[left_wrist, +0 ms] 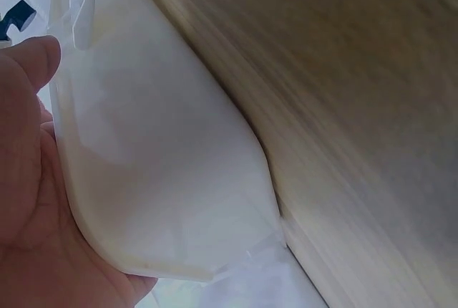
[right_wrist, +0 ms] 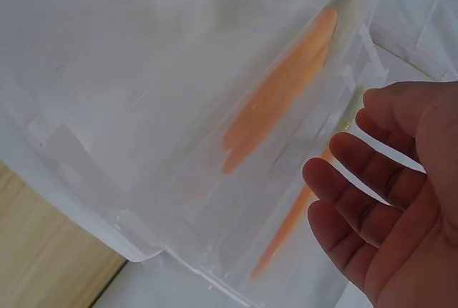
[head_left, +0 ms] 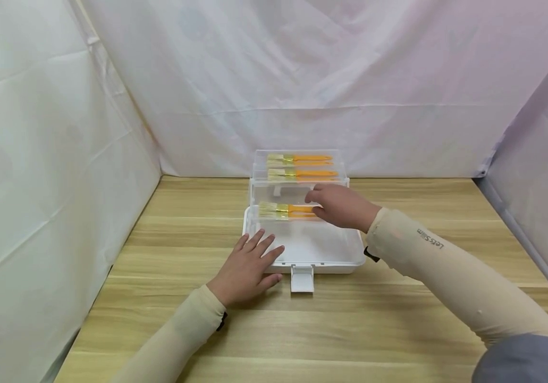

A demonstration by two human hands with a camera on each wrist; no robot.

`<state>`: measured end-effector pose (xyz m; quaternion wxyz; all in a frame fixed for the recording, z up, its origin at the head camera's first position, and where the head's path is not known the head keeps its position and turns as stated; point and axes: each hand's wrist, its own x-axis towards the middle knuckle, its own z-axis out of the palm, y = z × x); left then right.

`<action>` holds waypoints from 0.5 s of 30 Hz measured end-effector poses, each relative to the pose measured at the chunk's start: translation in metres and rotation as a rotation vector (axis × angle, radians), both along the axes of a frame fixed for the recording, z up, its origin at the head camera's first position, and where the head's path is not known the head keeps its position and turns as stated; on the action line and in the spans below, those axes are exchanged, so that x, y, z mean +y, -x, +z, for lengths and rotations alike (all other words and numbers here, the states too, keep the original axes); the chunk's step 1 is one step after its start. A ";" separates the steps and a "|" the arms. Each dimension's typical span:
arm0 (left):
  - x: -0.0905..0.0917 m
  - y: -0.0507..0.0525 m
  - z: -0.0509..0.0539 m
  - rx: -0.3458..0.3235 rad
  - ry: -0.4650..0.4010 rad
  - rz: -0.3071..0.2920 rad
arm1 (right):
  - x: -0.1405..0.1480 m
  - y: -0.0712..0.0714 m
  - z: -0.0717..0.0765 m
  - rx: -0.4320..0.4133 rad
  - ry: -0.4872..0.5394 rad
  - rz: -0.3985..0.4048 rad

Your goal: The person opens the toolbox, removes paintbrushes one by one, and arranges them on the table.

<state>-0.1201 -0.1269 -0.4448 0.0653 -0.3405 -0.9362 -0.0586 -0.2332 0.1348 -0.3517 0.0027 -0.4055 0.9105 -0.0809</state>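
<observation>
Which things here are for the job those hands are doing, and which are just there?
Seem to be for the job:
- orange-handled brushes, lying in clear trays
- open white box
- left hand, on the box's front left corner
- right hand, by the nearest brushes

Just there:
- wooden table, under the box
- white sheets, around the table

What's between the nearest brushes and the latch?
Head view: between the nearest brushes and the latch lie the white box's bare inside and front rim; no loose item shows there.
</observation>
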 end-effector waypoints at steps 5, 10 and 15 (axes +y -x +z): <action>-0.001 0.001 0.001 0.000 0.000 -0.005 | -0.002 0.009 -0.005 -0.025 -0.003 -0.002; 0.000 0.000 0.001 -0.007 -0.001 -0.003 | -0.004 0.018 -0.010 -0.059 -0.014 0.000; 0.000 -0.001 0.001 -0.013 -0.011 -0.002 | -0.008 0.024 -0.014 -0.069 -0.043 -0.011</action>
